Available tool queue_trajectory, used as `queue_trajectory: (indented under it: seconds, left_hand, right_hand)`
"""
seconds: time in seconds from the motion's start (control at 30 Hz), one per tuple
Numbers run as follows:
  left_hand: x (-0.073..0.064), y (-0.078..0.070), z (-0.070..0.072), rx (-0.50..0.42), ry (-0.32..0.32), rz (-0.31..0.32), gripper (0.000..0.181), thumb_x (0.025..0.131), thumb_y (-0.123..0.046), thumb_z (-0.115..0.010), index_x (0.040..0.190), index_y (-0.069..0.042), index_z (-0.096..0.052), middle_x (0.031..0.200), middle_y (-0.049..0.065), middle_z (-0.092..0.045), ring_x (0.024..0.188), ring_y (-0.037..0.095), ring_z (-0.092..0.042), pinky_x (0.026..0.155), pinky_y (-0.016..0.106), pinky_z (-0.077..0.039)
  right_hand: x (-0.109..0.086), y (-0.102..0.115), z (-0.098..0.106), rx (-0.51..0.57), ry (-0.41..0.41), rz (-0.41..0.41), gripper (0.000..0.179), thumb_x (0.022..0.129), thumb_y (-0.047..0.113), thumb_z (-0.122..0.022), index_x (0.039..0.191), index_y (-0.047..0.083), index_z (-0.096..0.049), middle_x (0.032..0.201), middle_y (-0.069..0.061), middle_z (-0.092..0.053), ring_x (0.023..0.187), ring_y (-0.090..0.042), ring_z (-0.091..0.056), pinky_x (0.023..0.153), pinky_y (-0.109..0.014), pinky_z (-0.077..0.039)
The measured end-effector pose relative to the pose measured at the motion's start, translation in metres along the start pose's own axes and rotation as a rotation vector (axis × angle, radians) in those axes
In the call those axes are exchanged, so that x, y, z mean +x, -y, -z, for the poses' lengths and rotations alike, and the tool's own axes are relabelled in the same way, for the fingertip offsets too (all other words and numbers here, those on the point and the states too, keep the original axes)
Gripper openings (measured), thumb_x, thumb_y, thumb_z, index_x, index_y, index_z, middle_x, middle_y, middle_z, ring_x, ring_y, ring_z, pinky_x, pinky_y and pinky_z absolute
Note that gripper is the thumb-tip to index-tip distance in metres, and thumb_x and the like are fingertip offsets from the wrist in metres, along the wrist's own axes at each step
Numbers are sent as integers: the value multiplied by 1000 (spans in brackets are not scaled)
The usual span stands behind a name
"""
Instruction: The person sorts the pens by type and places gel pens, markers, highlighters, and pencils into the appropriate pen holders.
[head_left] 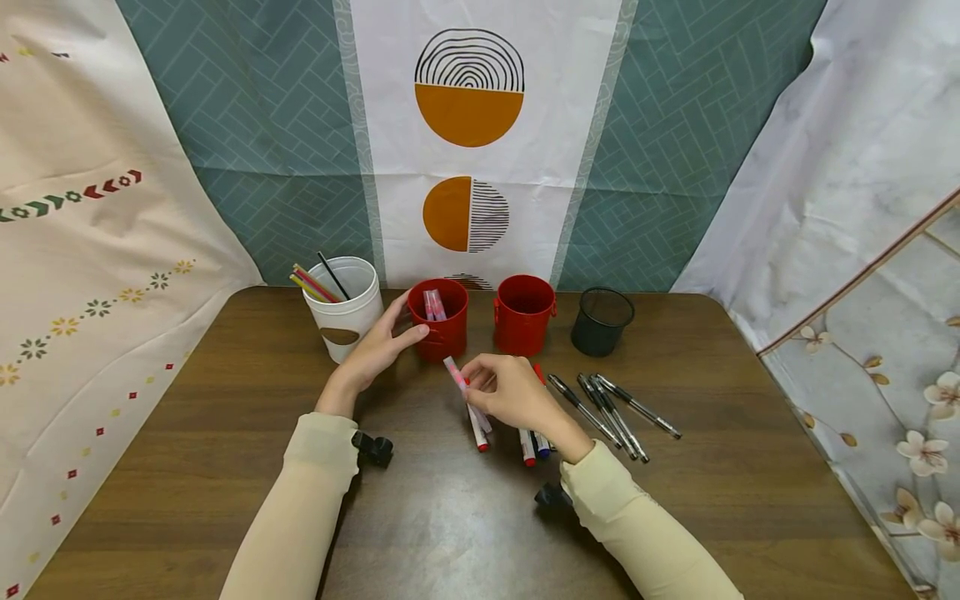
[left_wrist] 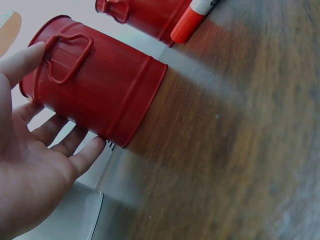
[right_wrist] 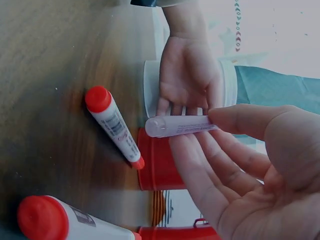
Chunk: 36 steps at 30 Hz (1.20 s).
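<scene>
My left hand [head_left: 378,348] holds the left red bucket [head_left: 450,340] at its side. In the left wrist view the thumb lies by the bucket's wire handle [left_wrist: 90,47] and the fingers touch the opposite wall. Two pink pens [head_left: 434,305] stand inside this bucket. Just in front of it, my right hand [head_left: 517,393] pinches a slim pale pink pen [right_wrist: 175,125] between thumb and fingers, tilted above the table. Below that hand, a white marker with red ends [right_wrist: 116,126] lies on the wood.
To the left stands a white bucket [head_left: 341,321] with colored sticks. A second red bucket [head_left: 525,329] and a black mesh cup [head_left: 597,335] stand to the right. Several clear black-capped pens [head_left: 585,412] and more markers [head_left: 528,448] lie near the right hand.
</scene>
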<state>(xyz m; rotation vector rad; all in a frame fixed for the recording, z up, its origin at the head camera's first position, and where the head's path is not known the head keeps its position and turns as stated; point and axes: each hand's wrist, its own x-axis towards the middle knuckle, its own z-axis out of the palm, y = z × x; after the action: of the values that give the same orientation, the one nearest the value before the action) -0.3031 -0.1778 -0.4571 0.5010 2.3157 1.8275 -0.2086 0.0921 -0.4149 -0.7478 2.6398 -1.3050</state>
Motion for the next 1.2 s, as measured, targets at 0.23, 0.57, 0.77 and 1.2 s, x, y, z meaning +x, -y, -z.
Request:
queue_trajectory:
  seconds: [0.23,0.57,0.77,1.2]
  left_hand:
    - [-1,1,1,6,0,-1,79,105,-32,-65,171,-24,-23,173,8,-30,160,32,-23,129,61,-19]
    - [-1,-1,1,5,3,5,79,105,-33,-65,171,-24,-22,173,9,-29,160,33,-23,129,61,-20]
    - [-1,-1,2,-8,5,10,80,104,-32,-65,171,-24,-21,173,9,-28,160,33,-22,129,61,-20]
    - [0,0,1,-18,9,2,79,105,-30,-66,171,-24,-22,172,8,-30,159,33,-24,128,61,-22]
  right_hand:
    - [2,-3,5,54,-57,10,18,97,8,-76,115,10,-75,94,-2,-76,73,-13,-70,66,-28,-61]
    - [5,-3,13,171,-156,8,23,98,7,-76,120,9,-73,101,-5,-77,79,-17,-72,73,-33,-65]
    - [6,-1,19,212,-206,12,24,98,7,-76,121,10,-72,101,-6,-77,83,-23,-75,73,-38,-66]
    - [10,-1,25,226,-252,59,25,97,8,-78,121,11,-74,102,-7,-77,87,-30,-74,70,-29,-63]
